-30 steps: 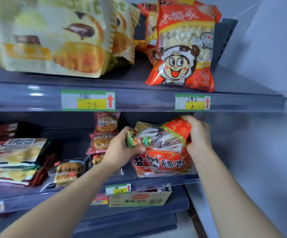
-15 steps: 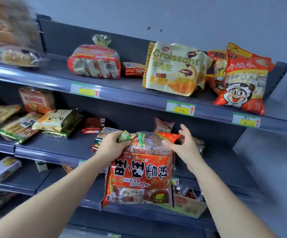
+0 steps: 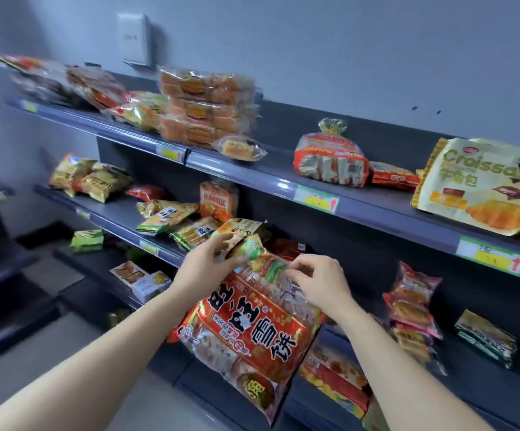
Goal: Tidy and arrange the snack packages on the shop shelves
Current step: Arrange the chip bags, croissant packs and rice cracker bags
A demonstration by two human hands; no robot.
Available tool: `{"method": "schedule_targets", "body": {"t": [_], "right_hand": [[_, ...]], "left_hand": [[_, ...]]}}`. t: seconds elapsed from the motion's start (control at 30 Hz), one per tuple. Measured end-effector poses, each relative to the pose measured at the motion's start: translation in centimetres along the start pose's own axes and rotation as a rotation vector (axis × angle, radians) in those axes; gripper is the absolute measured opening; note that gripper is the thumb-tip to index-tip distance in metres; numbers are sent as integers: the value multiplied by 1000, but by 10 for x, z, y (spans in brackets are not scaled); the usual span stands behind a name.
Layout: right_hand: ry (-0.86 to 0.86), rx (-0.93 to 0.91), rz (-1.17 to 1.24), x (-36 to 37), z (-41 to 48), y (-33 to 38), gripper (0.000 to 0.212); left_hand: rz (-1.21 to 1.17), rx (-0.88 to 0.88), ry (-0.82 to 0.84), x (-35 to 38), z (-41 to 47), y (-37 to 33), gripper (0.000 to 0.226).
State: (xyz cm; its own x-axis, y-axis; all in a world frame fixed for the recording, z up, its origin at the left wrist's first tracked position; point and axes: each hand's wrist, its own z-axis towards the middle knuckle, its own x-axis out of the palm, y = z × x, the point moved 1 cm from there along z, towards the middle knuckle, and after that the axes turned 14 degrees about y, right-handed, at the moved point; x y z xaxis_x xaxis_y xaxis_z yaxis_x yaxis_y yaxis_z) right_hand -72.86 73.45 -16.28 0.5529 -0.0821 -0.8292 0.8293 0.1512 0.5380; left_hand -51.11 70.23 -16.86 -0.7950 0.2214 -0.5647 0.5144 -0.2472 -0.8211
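While we hold the big red rice-cracker bag point(image 3: 252, 331) in the lower middle of the frame, it hangs tilted in front of the shelves, with its top toward the centre and its bottom corner near the lower edge. Our left hand point(image 3: 204, 265) pinches the bag's top left corner, thumb and fingers closed on the crinkled film. Our right hand point(image 3: 318, 284) grips the clear upper part of the bag on its right side, fingers curled onto it. The two hands sit near each other, with the green-and-orange top of the bag between them.

Behind the bag, left of centre, the middle shelf point(image 3: 118, 213) carries yellow-green packets point(image 3: 165, 213) lying at loose angles. At the upper right a cream croissant bag point(image 3: 476, 188) leans on the top shelf point(image 3: 392, 223). Left of it stands a tied bread loaf bag point(image 3: 330, 160), and a small red packet point(image 3: 392, 177) lies between the two. A stack of orange cake packets point(image 3: 206, 107) rises in the upper middle. The packets farther left are blurred and seem to be more clear-wrapped snacks.

A green-and-yellow price label point(image 3: 316, 199) sits on the top shelf's front edge. At the right, pink-edged packets point(image 3: 414, 297) stand beside a green packet point(image 3: 486, 340). A white box point(image 3: 134, 38) hangs on the wall at the upper left.
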Motion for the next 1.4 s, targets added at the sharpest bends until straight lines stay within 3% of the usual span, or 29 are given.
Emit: {"method": "schedule_targets", "body": {"t": [0.2,0.33,0.43,0.53,0.57,0.73,1.1,1.4], "right_hand": [[-143,-70,204,20,65,40,7],[-172,-137,423,34,126,65,7],[-158,-172,574,45,173,91,4],[-126,-185,739,54,213,124,17],[-126,-189,780,56,225,135,20],[-130,-183,988,72,277,189,18],[-193,-186,1272,135,408,322,26],[-228,-162,1192,155,529,398,18]], "left_hand": [[127,-309,-261,-53,-2,70,91],[-176,-326,-324,-81,13,105,91],[-450,-376,-301,-106,31,118,103],[-553,-317,-326,-138,46,122,47],[-564,-290,-348,-150,51,125,39],[-697,-149,-456,-213,67,135,63],[-737,-32,-644,-377,134,186,8],[-583,76,-911,-521,230,222,25]]}}
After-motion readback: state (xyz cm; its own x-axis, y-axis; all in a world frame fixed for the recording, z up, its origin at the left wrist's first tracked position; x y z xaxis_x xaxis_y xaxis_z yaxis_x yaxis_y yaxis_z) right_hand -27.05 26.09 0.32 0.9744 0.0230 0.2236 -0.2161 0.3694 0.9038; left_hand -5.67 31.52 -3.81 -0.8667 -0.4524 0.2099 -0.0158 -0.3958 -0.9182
